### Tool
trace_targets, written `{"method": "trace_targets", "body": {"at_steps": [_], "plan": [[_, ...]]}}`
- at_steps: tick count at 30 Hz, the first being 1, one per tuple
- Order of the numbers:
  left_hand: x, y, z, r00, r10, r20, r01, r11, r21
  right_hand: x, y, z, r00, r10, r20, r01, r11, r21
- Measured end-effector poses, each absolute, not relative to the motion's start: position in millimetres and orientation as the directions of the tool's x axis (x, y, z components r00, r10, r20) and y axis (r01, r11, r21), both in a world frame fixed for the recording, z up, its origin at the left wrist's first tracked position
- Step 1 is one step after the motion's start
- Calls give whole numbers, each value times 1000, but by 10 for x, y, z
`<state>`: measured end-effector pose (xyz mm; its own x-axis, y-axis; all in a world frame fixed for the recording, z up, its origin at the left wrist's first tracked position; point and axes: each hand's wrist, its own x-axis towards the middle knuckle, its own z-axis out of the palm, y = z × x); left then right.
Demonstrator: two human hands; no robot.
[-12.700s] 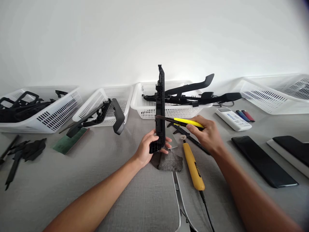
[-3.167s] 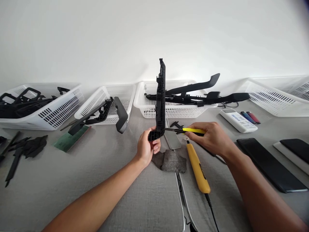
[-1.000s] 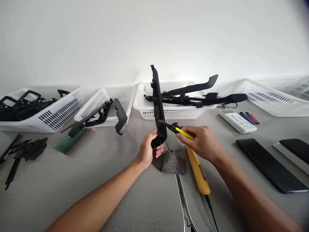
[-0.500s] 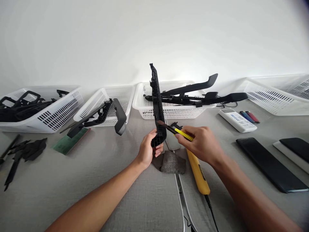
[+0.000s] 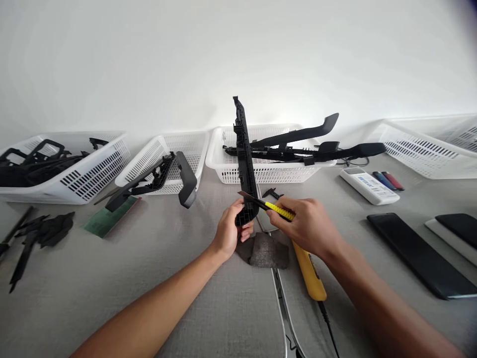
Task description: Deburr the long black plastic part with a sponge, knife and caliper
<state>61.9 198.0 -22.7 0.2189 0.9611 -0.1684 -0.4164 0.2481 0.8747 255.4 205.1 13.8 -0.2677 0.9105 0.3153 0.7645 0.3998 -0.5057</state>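
My left hand (image 5: 231, 227) is closed round the lower end of a long black plastic trim piece (image 5: 245, 159), which stands nearly upright with its ribbed side facing me. In my right hand (image 5: 303, 219) is a yellow and black utility knife (image 5: 278, 210), its blade pointing left across the lower part of the trim piece. I cannot tell whether the blade touches the plastic. Under the hands lies a dark grey cloth-like pad (image 5: 266, 250). A yellow corded tool (image 5: 309, 273) rests on the table below my right hand, its upper end hidden.
White baskets (image 5: 231, 174) line the wall, several holding black plastic parts. A green sheet (image 5: 112, 217) and loose black parts (image 5: 42, 233) lie at left. On the right are a white device (image 5: 368, 185), blue and red lighter-like items (image 5: 389, 180) and a black phone (image 5: 421, 253).
My right hand and the utility knife have moved left and slightly down, bringing the blade farther across the trim piece. My left hand keeps its hold.
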Motion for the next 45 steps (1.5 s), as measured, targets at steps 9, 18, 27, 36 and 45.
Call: {"method": "trace_targets", "body": {"at_steps": [9, 18, 27, 36, 45], "plan": [[618, 1977, -252, 230, 961, -157, -406, 241, 882, 2553, 2050, 158, -240, 912, 332, 777, 386, -498], [619, 1985, -253, 229, 961, -154, -403, 237, 884, 2554, 2061, 158, -232, 918, 321, 789, 371, -490], [611, 1998, -303, 230, 963, -144, -416, 231, 880, 2631, 2101, 130, -198, 929, 313, 806, 336, -488], [621, 1977, -263, 234, 969, -81, -403, 173, 899, 2724, 2141, 140, -288, 916, 278, 727, 398, -559], [627, 1995, -296, 250, 968, -15, -328, 99, 940, 2751, 2157, 137, -251, 939, 233, 765, 341, -547]]}}
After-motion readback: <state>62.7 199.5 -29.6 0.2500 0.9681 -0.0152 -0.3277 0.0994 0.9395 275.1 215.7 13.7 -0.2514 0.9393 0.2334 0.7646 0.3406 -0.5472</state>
